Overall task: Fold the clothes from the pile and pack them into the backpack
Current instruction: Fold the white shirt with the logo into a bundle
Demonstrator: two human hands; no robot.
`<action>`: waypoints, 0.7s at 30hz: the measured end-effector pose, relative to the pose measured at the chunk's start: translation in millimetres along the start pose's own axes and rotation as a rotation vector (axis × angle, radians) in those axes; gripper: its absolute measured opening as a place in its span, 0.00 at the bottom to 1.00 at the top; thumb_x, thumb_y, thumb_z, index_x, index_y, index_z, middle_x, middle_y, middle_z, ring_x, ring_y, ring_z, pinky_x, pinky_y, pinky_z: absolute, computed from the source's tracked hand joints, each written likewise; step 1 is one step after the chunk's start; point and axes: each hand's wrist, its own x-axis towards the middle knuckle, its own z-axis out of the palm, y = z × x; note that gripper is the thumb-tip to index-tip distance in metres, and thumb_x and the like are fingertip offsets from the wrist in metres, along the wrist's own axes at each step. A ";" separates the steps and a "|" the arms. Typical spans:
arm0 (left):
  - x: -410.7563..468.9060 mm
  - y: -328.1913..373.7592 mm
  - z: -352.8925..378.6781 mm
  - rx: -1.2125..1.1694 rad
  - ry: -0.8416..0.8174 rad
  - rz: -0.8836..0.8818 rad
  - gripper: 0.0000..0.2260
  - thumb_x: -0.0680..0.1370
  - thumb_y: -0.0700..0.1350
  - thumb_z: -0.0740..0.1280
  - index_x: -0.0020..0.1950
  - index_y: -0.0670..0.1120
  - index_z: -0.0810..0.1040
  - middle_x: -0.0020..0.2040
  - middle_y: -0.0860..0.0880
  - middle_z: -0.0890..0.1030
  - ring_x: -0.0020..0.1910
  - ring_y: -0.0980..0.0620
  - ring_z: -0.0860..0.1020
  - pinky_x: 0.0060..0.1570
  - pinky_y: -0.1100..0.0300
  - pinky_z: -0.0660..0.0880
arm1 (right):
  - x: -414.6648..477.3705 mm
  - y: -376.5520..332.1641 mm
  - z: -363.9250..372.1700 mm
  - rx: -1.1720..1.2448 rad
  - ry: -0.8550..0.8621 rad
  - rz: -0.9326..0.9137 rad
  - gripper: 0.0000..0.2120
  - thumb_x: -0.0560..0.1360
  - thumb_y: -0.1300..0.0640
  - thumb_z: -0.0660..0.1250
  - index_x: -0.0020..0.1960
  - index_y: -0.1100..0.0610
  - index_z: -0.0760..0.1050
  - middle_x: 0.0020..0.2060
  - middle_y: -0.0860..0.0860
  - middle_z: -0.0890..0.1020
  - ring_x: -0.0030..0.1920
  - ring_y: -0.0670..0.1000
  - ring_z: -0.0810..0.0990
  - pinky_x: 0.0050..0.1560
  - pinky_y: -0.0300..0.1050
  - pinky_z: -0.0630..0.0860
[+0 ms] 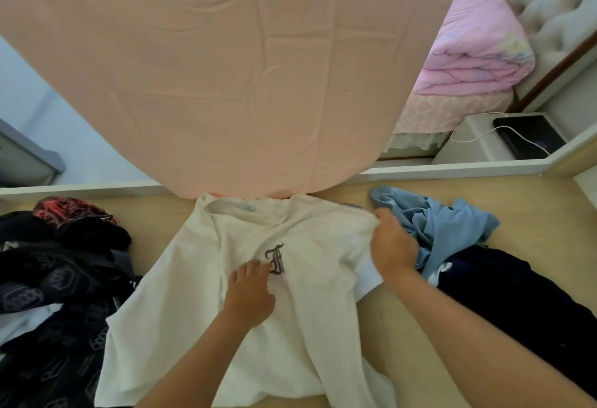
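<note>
peach sheet (210,68) spread flat | pink quilt (475,49) folded beside tufted headboard (555,4) | black flat device (529,136) and white cable (484,134) on nightstand (478,153)

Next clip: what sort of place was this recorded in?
Most likely a home bedroom: a peach-sheeted bed fills the view, a folded pink quilt lies on it, and a tufted headboard stands beside the quilt.

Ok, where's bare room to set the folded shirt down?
Bare wood shows between the dark pile and the white shirt, and at far right past the blue garment. Crowded: the right, where blue garment meets navy garment.
</note>
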 end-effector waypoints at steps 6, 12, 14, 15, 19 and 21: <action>-17.3 9.8 10.0 -0.203 0.076 0.151 0.28 0.78 0.46 0.62 0.78 0.52 0.59 0.78 0.51 0.59 0.77 0.52 0.57 0.75 0.56 0.52 | 27.6 12.4 -26.8 -0.418 0.191 -0.314 0.28 0.66 0.69 0.69 0.64 0.57 0.72 0.55 0.59 0.76 0.52 0.59 0.75 0.51 0.54 0.73; -64.3 -21.6 7.6 -0.144 0.305 0.142 0.19 0.65 0.43 0.73 0.55 0.54 0.79 0.58 0.52 0.76 0.56 0.46 0.77 0.55 0.50 0.72 | -89.5 -37.7 38.1 -0.017 -0.408 -0.674 0.19 0.71 0.64 0.63 0.60 0.53 0.77 0.53 0.53 0.74 0.51 0.58 0.77 0.49 0.52 0.75; -80.5 -46.5 10.1 -0.001 0.276 0.037 0.21 0.60 0.52 0.77 0.52 0.55 0.80 0.59 0.48 0.76 0.58 0.41 0.77 0.59 0.42 0.69 | -124.4 -55.9 48.5 0.010 -0.660 -0.661 0.20 0.75 0.53 0.65 0.66 0.50 0.73 0.59 0.51 0.73 0.60 0.55 0.74 0.57 0.49 0.71; -88.5 -59.9 13.0 0.061 0.213 -0.020 0.27 0.56 0.59 0.77 0.54 0.56 0.80 0.63 0.45 0.76 0.62 0.37 0.75 0.64 0.38 0.62 | -138.9 -62.3 51.7 -0.013 -0.719 -0.668 0.26 0.74 0.46 0.67 0.70 0.48 0.69 0.63 0.50 0.71 0.64 0.54 0.72 0.61 0.49 0.69; -116.6 -99.3 12.3 0.216 0.029 -0.168 0.33 0.63 0.59 0.75 0.68 0.56 0.74 0.71 0.44 0.72 0.66 0.39 0.72 0.63 0.42 0.64 | -177.1 -70.5 56.9 -0.288 -0.760 -0.762 0.55 0.60 0.22 0.64 0.78 0.41 0.46 0.75 0.51 0.57 0.72 0.56 0.58 0.69 0.59 0.59; -118.1 -113.6 6.9 0.251 0.105 -0.110 0.18 0.59 0.44 0.81 0.47 0.50 0.83 0.46 0.47 0.82 0.41 0.46 0.80 0.38 0.51 0.78 | -185.0 -67.5 55.6 -0.398 -0.743 -0.787 0.54 0.60 0.22 0.62 0.78 0.42 0.45 0.77 0.52 0.52 0.74 0.59 0.55 0.69 0.63 0.57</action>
